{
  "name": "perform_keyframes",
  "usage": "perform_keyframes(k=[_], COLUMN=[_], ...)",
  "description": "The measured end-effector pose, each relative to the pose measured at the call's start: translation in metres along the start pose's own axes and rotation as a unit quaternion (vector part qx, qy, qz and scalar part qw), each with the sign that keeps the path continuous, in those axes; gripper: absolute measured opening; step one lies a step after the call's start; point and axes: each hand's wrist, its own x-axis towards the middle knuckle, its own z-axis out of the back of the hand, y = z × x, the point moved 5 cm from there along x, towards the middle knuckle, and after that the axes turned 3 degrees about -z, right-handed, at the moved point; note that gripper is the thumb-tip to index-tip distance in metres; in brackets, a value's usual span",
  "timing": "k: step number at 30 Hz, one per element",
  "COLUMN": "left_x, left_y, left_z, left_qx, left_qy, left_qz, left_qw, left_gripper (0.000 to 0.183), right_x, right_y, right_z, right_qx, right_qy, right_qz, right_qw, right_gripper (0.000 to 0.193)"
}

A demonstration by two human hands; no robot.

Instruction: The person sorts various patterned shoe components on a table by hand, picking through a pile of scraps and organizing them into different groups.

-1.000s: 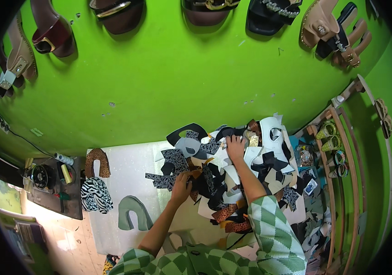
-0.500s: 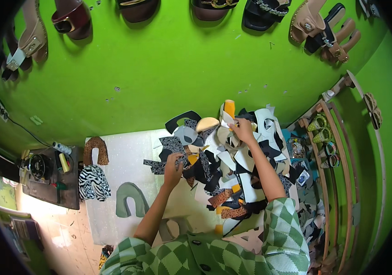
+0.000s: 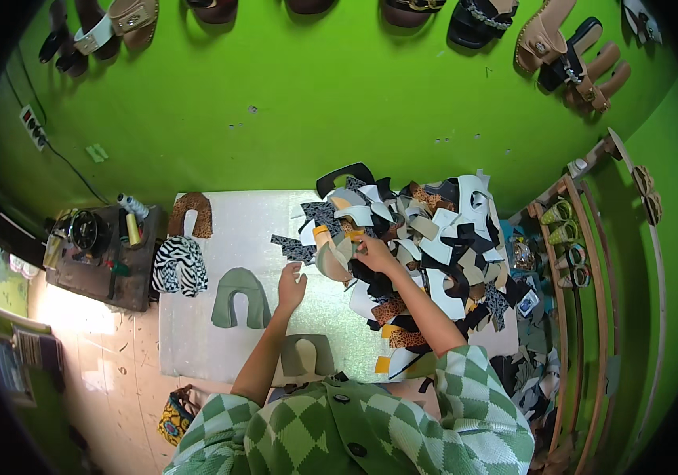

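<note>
A heap of material scraps (image 3: pixel 438 248) in black, white, beige, leopard print and orange covers the right half of the white table (image 3: pixel 196 348). At the heap's left edge, my right hand (image 3: pixel 374 253) is closed on a few curved beige and orange scraps (image 3: pixel 331 260), raised over the tabletop. Just left of them is my left hand (image 3: pixel 292 286), fingers apart and holding nothing. A grey-green U-shaped piece (image 3: pixel 240 280) lies left of that hand. Nearer my body is another grey-green piece (image 3: pixel 325 354) with a paler middle.
A leopard-print U-shaped piece (image 3: pixel 191 204) and zebra-print pieces (image 3: pixel 179 265) lie along the table's left side. Beyond stands a dark side table (image 3: pixel 97 281) with thread spools. A wooden rack (image 3: pixel 584 317) with sandals is at right, and more sandals hang on the green wall (image 3: pixel 339 103).
My right hand has moved left and nearer from the back of the heap, bringing beige and orange scraps with it. My left hand has shifted slightly. The view has turned a little.
</note>
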Motion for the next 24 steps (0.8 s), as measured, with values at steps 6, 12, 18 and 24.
perform_keyframes(k=[6,12,18,24], left_x=[-0.008,0.013,0.028,0.035], left_y=[0.032,0.013,0.005,-0.006], left_z=[-0.034,-0.065,-0.072,-0.081], left_qx=[0.001,-0.002,0.099,0.012], left_qy=[0.045,0.051,0.034,-0.011], left_qz=[0.040,-0.006,-0.068,0.019], left_qw=[0.998,0.999,0.992,1.000], left_gripper=[0.045,0.043,0.040,0.035], right_x=[-0.006,0.009,0.003,0.002], right_y=[0.018,-0.004,-0.015,-0.065], right_z=[-0.017,-0.035,-0.006,0.009], right_qx=[-0.126,-0.255,-0.091,0.176], right_qy=[-0.079,-0.108,-0.081,0.009], right_qz=[0.064,-0.029,0.005,-0.018], right_qw=[0.987,0.960,0.993,0.984], right_gripper=[0.040,0.045,0.046,0.027])
